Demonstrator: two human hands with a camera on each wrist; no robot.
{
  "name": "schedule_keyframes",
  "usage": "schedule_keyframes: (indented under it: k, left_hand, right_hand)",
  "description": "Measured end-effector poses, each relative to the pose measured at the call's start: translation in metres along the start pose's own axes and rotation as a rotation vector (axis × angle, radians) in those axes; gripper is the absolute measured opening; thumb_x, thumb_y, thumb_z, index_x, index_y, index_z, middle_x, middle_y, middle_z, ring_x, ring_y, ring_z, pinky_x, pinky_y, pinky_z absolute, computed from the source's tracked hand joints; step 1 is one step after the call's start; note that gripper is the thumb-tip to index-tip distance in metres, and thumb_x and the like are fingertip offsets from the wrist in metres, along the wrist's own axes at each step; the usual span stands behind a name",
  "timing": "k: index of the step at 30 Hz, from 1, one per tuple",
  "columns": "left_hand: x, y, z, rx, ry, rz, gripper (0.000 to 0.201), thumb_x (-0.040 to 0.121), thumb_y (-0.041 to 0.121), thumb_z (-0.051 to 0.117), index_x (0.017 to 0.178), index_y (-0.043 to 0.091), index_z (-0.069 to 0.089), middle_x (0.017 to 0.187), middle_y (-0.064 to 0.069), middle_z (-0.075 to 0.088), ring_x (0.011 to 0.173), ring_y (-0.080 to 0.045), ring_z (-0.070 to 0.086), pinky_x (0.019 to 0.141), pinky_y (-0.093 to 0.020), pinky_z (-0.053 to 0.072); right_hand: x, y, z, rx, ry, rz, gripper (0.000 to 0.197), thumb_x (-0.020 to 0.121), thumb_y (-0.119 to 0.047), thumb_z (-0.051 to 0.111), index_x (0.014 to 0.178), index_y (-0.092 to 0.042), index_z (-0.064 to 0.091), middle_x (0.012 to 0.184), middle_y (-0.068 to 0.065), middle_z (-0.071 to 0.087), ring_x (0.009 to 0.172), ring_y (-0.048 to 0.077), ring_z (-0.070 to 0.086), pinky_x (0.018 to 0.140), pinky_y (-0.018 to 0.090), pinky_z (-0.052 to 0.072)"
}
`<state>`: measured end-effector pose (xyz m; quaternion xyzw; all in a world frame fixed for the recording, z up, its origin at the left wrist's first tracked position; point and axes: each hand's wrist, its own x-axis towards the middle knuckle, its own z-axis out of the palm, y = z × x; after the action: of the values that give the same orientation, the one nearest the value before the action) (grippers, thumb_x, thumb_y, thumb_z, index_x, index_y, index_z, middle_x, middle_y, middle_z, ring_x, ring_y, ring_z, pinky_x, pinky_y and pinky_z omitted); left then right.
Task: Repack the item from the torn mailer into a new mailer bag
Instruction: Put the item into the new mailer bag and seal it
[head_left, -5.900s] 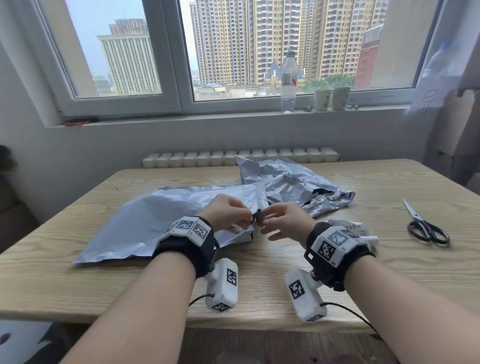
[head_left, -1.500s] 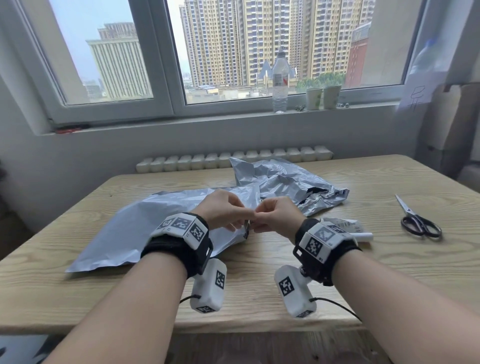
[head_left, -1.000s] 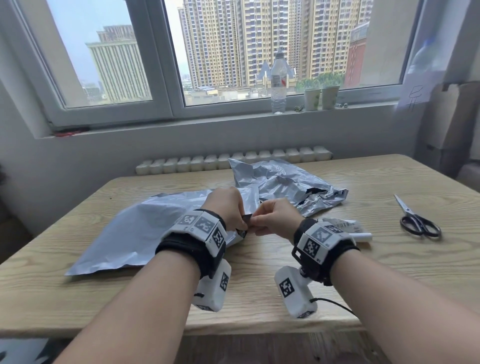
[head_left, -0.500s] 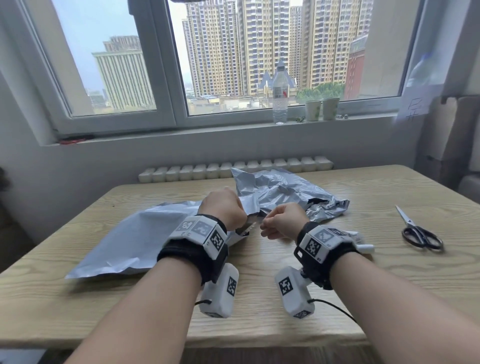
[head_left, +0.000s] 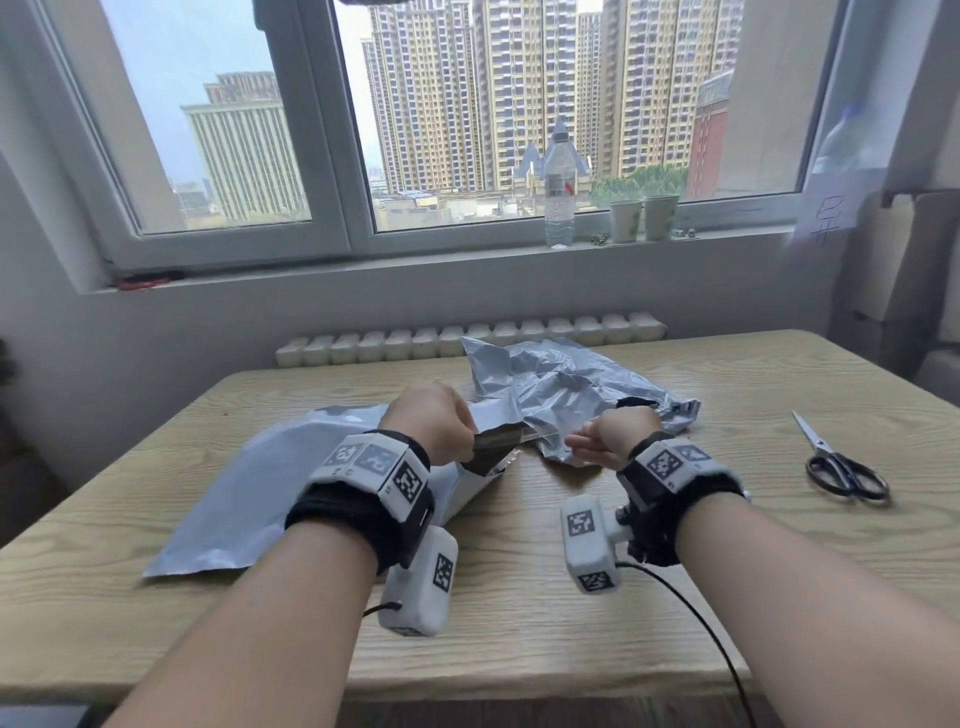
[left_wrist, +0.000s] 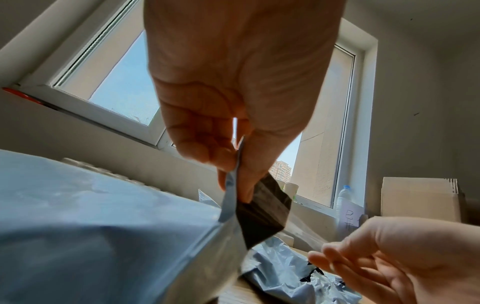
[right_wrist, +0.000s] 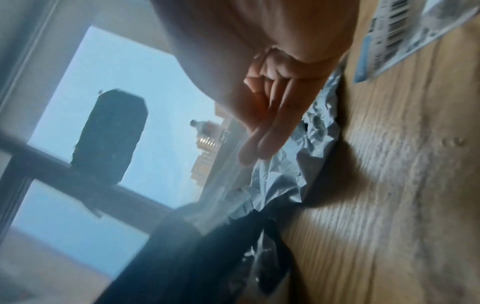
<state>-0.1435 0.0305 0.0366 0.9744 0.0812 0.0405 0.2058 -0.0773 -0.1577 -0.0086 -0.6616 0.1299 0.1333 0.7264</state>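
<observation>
The new grey mailer (head_left: 291, 483) lies flat on the left of the table, its mouth toward the middle. My left hand (head_left: 436, 423) pinches its flap (left_wrist: 262, 214), lifted to show the dark inner side. A thin clear strip (head_left: 545, 434) runs from the flap to my right hand (head_left: 608, 434), which pinches its end a little to the right. The crumpled torn mailer (head_left: 566, 384) lies just behind both hands. The packed item itself does not show in any view.
Black-handled scissors (head_left: 841, 467) lie at the right of the wooden table (head_left: 519, 597). A printed label sheet (right_wrist: 405, 35) lies by my right wrist. A water bottle (head_left: 558, 192) and two paper cups (head_left: 644, 218) stand on the window sill.
My hands were together at the flap; now the right hand has drawn away to the right, peeling the clear strip off the flap. The left hand has lifted the flap slightly.
</observation>
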Motion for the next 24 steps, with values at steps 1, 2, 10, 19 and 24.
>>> schedule_keyframes:
  k: [1,2,10,19,24]
  left_hand:
    - [0.000,-0.002,0.000,-0.009,-0.018,-0.001,0.017,0.072,0.008,0.074,0.076,0.024,0.073,0.067,0.008,0.061,0.070,-0.012,0.061,0.068,-0.026,0.055]
    - [0.000,-0.004,0.000,0.002,-0.039,0.007,0.018,0.072,0.008,0.074,0.080,0.024,0.074,0.067,0.009,0.061,0.067,-0.010,0.059,0.066,-0.024,0.054]
    - [0.000,-0.007,0.004,-0.113,-0.223,0.033,0.028,0.075,0.000,0.066,0.092,0.021,0.072,0.100,-0.005,0.072,0.083,-0.016,0.063,0.061,-0.021,0.050]
    - [-0.007,-0.009,0.002,-0.346,-0.533,0.070,0.048,0.077,0.013,0.080,0.122,0.018,0.064,0.111,0.001,0.066,0.096,-0.009,0.064,0.083,-0.023,0.055]
    - [-0.006,0.001,0.002,-0.288,-0.499,0.061,0.047,0.074,0.048,0.076,0.106,0.014,0.071,0.098,-0.002,0.075,0.091,-0.011,0.071,0.079,-0.027,0.058]
  right_hand:
    - [-0.003,-0.001,-0.003,0.060,-0.031,0.021,0.021,0.099,0.004,0.037,0.106,0.014,0.054,0.079,0.024,0.069,0.067,0.022,0.070,0.073,0.036,0.056]
    - [-0.007,-0.001,-0.005,0.155,-0.063,0.043,0.018,0.098,0.006,0.038,0.097,0.009,0.055,0.075,0.022,0.068,0.065,0.022,0.069,0.071,0.034,0.057]
    - [-0.019,0.001,0.004,0.031,-0.298,-0.062,0.007,0.089,-0.011,0.051,0.091,-0.005,0.051,0.077,0.008,0.054,0.064,0.018,0.054,0.050,0.026,0.055]
    - [-0.011,0.021,0.013,-0.832,-0.164,-0.457,0.011,0.082,-0.028,0.074,0.082,-0.017,0.075,0.053,-0.009,0.059,0.049,0.013,0.057,0.054,0.028,0.054]
    - [-0.022,0.013,0.016,-0.840,-0.186,-0.512,0.011,0.078,-0.024,0.076,0.081,-0.013,0.076,0.046,-0.010,0.056,0.045,0.008,0.051,0.045,0.021,0.043]
